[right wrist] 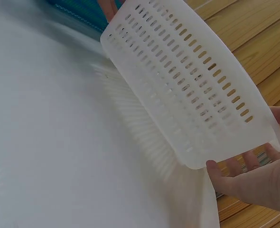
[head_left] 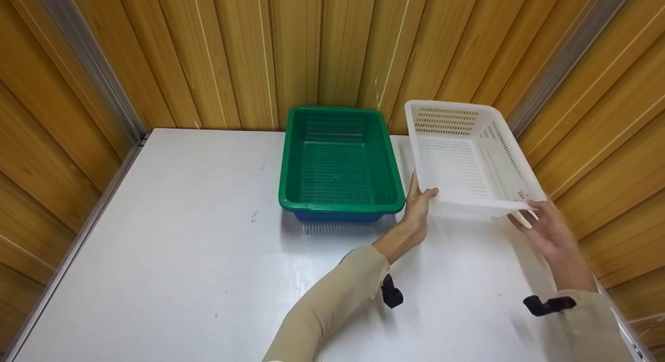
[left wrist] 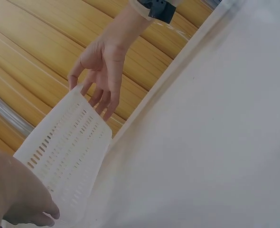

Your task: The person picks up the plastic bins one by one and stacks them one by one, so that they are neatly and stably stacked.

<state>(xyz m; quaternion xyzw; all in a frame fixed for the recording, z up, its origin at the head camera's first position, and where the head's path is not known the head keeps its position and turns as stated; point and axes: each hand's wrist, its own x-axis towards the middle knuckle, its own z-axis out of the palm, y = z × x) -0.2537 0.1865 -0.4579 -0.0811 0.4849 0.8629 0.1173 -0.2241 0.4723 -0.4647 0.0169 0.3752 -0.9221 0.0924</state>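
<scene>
Both hands hold a white slotted plastic basket (head_left: 452, 167) at the right side of the table. My left hand (head_left: 417, 209) grips its near left corner, thumb over the rim. At the near right corner my right hand (head_left: 548, 229) pinches the rim, other fingers spread below it. The right wrist view shows the basket's slotted end wall (right wrist: 187, 80) over the tabletop, which carries its striped shadow. Left of it stands a green basket (head_left: 336, 207), nested on a blue one (head_left: 337, 216). My left hand is close to the green basket's near right corner.
The white table (head_left: 156, 237) fills the lower view. Yellow wood-look panels (head_left: 296, 50) rise behind and at both sides, with grey metal posts (head_left: 93, 55) in the corners. Black mounts (head_left: 390, 292) sit at both wrists.
</scene>
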